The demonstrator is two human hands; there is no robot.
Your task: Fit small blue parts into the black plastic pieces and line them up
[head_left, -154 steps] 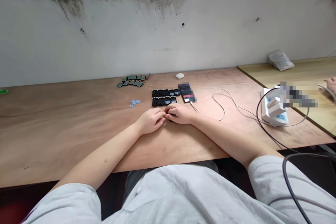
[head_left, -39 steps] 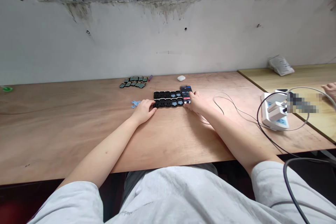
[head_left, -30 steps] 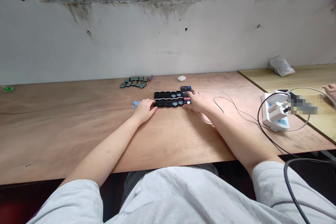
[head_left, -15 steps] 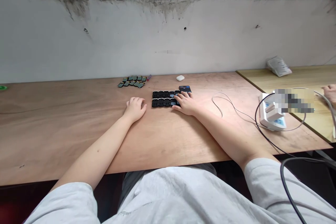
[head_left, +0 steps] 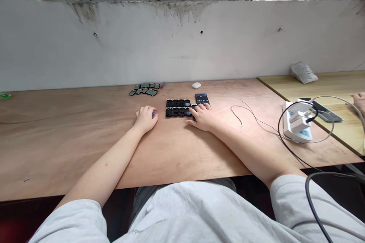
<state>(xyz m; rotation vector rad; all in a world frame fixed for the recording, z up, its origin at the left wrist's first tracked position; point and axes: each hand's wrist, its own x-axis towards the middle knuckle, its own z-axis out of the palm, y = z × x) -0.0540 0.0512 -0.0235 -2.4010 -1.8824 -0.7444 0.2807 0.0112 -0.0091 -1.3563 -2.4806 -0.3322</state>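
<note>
Two rows of small black holders (head_left: 177,108) lie on the wooden table (head_left: 71,133), some with a blue-grey insert. My right hand (head_left: 202,117) rests palm down at the right end of the front row, its fingers stretched over the last holders and hiding them. My left hand (head_left: 146,117) is left of the rows, fingers curled, with a small blue piece (head_left: 154,113) at the fingertips. Just behind my right hand, a phone (head_left: 202,99) shows a running timer.
Several green-grey chips (head_left: 145,89) and a red pen (head_left: 162,84) lie near the wall, with a white earbud case (head_left: 196,85). A white cable (head_left: 242,115) runs to a power strip (head_left: 298,126). Another person's hand (head_left: 359,101) rests on the neighbouring table.
My left hand moved from the holders' left end to the blue pieces and curled over them. My right hand slid from the phone onto the right end of the front row.
</note>
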